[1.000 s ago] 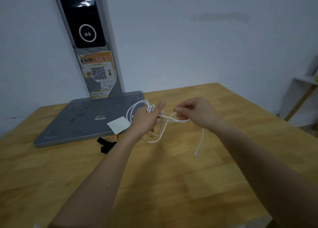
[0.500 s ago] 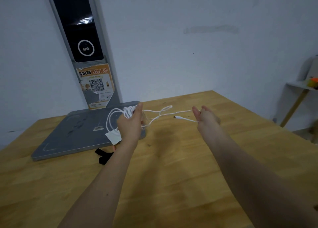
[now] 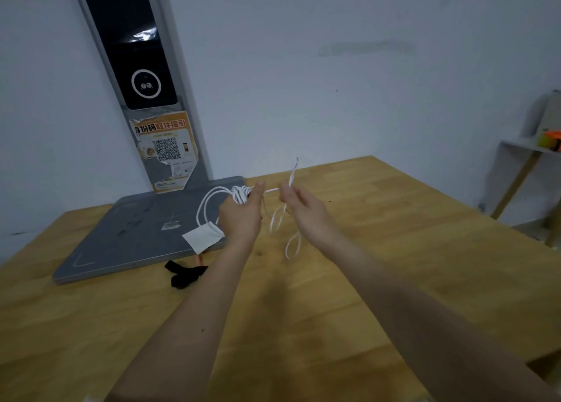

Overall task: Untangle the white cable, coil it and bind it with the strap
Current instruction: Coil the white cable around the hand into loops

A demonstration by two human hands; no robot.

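While both forearms reach out over the wooden table (image 3: 379,249), the left hand (image 3: 241,216) is closed around a bundle of loops of the white cable (image 3: 239,193), with the gathered strands showing just above the knuckles. One larger loop hangs out of that fist to the left and curves down toward a white tag (image 3: 202,237), which lies partly over the front corner of the grey base plate (image 3: 127,237). Whether the tag is fastened to the cable cannot be told.

A short run of cable crosses the gap between the two hands. The right hand (image 3: 303,207) pinches the cable between thumb and fingertips, the other fingers loosely curled. Above the pinch, the free end (image 3: 294,170) sticks up and tilts slightly right, its tip blurred. Below the hands, two slack loops (image 3: 288,234) dangle, the lower one nearly down at the tabletop; contact with the wood cannot be judged.

On the table, just in front of the base plate's near edge and left of the left forearm, lies the black strap (image 3: 185,275), crumpled and untouched, well apart from both hands. A small orange-brown object (image 3: 198,260) pokes out beside it, too small to identify.

Behind the plate rises a grey post (image 3: 182,146) with a dark panel (image 3: 136,52) and an orange sticker (image 3: 167,149) bearing a QR code, against a pale wall (image 3: 334,82).
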